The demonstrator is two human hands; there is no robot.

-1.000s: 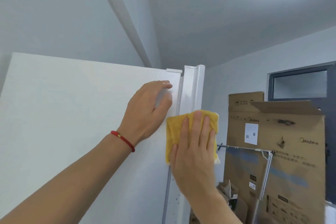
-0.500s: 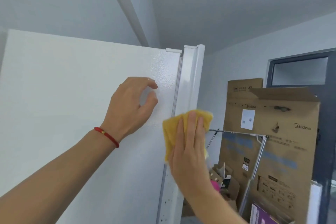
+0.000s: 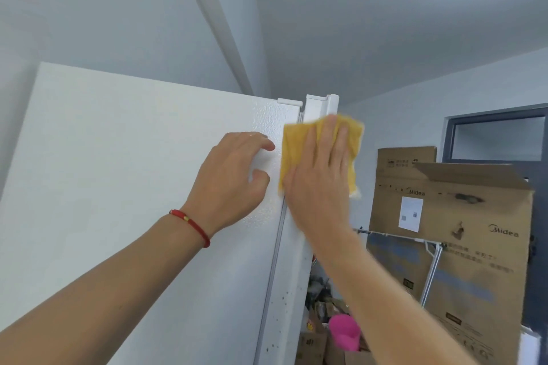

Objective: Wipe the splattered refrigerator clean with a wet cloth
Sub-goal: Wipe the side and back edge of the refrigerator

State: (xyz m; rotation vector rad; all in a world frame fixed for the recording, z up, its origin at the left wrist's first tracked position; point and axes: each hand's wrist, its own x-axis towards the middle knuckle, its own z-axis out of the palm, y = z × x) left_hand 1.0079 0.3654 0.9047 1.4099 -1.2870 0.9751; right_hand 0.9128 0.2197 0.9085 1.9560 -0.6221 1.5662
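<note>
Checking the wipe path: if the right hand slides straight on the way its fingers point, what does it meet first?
Probably nothing: the right hand points up the door edge, and the cloth is nearly at the fridge's top corner, open air beyond.

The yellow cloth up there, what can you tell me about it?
The yellow cloth is a soft, slightly fuzzy rag, roughly square, spread flat near the top of the white refrigerator, across the seam at its door edge. The right hand presses it there with straight fingers. Its right edge is blurred and a pale corner peeks out below.
</note>
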